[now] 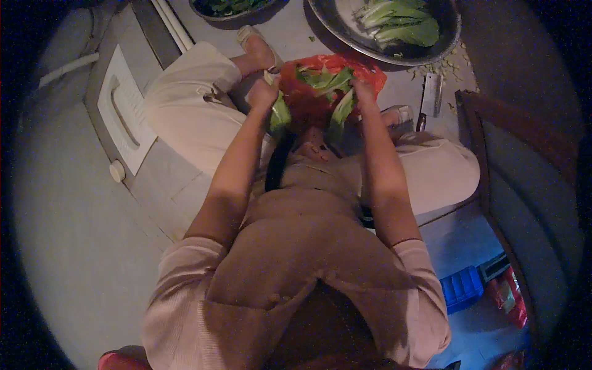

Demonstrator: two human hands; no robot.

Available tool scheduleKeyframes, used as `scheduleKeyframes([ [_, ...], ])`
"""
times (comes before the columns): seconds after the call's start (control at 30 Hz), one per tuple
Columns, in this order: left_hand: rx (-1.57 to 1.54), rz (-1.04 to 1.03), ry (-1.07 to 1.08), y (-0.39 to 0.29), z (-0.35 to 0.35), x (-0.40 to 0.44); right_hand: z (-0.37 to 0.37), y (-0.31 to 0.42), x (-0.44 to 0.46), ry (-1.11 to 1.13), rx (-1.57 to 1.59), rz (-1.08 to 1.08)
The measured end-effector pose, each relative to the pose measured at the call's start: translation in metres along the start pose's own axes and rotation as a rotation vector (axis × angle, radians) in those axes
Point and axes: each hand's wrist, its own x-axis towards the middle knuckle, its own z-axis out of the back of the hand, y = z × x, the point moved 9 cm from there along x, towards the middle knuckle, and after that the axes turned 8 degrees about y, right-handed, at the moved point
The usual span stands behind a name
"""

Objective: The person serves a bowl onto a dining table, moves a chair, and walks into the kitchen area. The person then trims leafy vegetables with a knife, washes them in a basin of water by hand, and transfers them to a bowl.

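My left hand (264,94) is closed around the end of a bok choy piece (280,115), its green leaf hanging down. Closed likewise, my right hand (364,94) grips another bok choy piece (341,116) that also points downward. Between both hands, in front of my lap, lies a red plastic bag (302,108) with leafy greens (327,81) in its opening. The right hand is beside the bag's right edge. My fingertips are small and partly hidden by the leaves.
Beyond the bag stands a wide metal basin (394,60) with pale-stemmed greens. A dark bowl (231,21) of leaves is at upper left. A cleaver (432,95) lies on the floor at right, near scattered scraps (453,66). A blue object (461,290) lies lower right.
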Motion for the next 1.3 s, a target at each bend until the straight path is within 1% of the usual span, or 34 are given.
scheduleKeyframes([
  [0.03,-0.001,0.000,0.002,-0.007,0.012,-0.002,0.007,0.005,0.000,-0.059,0.005,0.024],
  [0.07,-0.069,-0.058,-0.068,-0.015,0.029,-0.002,0.003,0.048,-0.020,0.045,0.196,0.074],
  [0.1,-0.137,-0.114,-0.137,-0.023,0.044,-0.005,0.002,0.087,-0.040,0.095,0.291,0.099],
  [0.13,-0.137,-0.114,-0.134,-0.031,0.053,-0.007,0.001,0.125,-0.060,0.147,0.386,0.120],
  [0.2,-0.176,-0.440,-0.203,-0.076,0.070,-0.020,0.004,0.162,-0.084,0.133,0.368,0.028],
  [0.23,-0.178,-0.442,-0.206,-0.081,0.062,-0.017,0.005,0.169,-0.089,0.132,0.367,0.032],
  [0.3,-0.672,-0.243,0.523,-0.088,-0.014,0.005,0.004,0.201,-0.098,0.144,0.051,0.204],
  [0.33,-0.674,-0.253,0.521,-0.088,-0.031,0.024,0.004,0.218,-0.107,0.083,-0.127,0.422],
  [0.37,-1.044,-0.071,0.718,-0.081,-0.071,0.041,0.000,0.219,-0.114,0.078,-0.132,0.433],
  [0.4,-1.406,0.132,0.914,-0.085,-0.099,0.042,-0.014,0.218,-0.124,0.177,-0.137,0.443],
  [0.43,-1.406,0.121,0.918,-0.097,-0.095,0.035,-0.028,0.216,-0.132,0.276,-0.143,0.452],
  [0.47,-1.486,0.090,1.001,-0.114,-0.093,0.022,-0.030,0.214,-0.140,0.268,-0.148,0.460],
  [0.5,-1.565,0.066,1.089,-0.129,-0.089,0.009,-0.041,0.218,-0.155,0.321,-0.218,0.602],
  [0.53,-1.563,0.066,1.098,-0.131,-0.088,0.008,-0.050,0.218,-0.168,0.374,-0.287,0.740],
  [0.57,-1.567,-0.038,1.090,-0.136,-0.081,0.009,-0.050,0.211,-0.168,0.369,-0.290,0.734],
  [0.6,-1.569,-0.140,1.078,-0.140,-0.074,0.009,-0.057,0.195,-0.163,0.402,-0.437,0.607],
  [0.63,-1.567,-0.138,1.079,-0.143,-0.072,0.009,-0.062,0.180,-0.157,0.435,-0.578,0.480],
  [0.67,-1.492,-0.182,0.941,-0.141,-0.063,0.018,-0.060,0.178,-0.153,0.435,-0.576,0.480],
  [0.7,-1.415,-0.221,0.805,-0.137,-0.053,0.024,-0.051,0.186,-0.152,0.390,-0.464,0.522],
  [0.73,-1.413,-0.219,0.806,-0.137,-0.048,0.023,-0.041,0.195,-0.150,0.342,-0.351,0.563],
  [0.77,-1.254,-0.313,0.727,-0.140,-0.036,0.024,-0.035,0.199,-0.146,0.340,-0.348,0.562],
  [0.8,-1.093,-0.404,0.648,-0.145,-0.023,0.024,-0.012,0.207,-0.139,0.215,-0.164,0.529],
  [0.83,-1.090,-0.404,0.653,-0.154,-0.014,0.016,0.008,0.209,-0.133,0.089,0.019,0.491],
  [0.87,-0.908,-0.533,0.598,-0.169,-0.001,0.005,0.011,0.214,-0.130,0.085,0.020,0.489],
  [0.9,-0.722,-0.658,0.540,-0.183,0.004,-0.005,0.017,0.215,-0.124,0.061,0.107,0.456],
  [0.93,-0.718,-0.662,0.548,-0.187,-0.004,-0.012,0.022,0.214,-0.120,0.036,0.194,0.423],
  [1.0,-1.137,-0.672,0.723,-0.201,-0.025,-0.029,0.017,0.217,-0.117,0.038,0.229,0.427],
  [1.03,-1.136,-0.671,0.731,-0.207,-0.035,-0.033,0.011,0.220,-0.118,0.051,0.262,0.433],
  [1.1,-0.675,-0.963,0.156,-0.216,-0.018,-0.043,0.013,0.221,-0.121,0.025,0.293,0.441],
  [1.13,-0.577,-1.002,0.084,-0.219,-0.024,-0.043,0.014,0.211,-0.118,0.015,0.436,0.370],
  [1.17,-0.575,-0.998,0.087,-0.217,-0.036,-0.043,0.014,0.200,-0.115,0.007,0.580,0.295],
  [1.3,-0.606,-1.024,0.070,-0.220,-0.028,-0.076,0.018,0.182,-0.102,0.036,0.687,0.266],
])
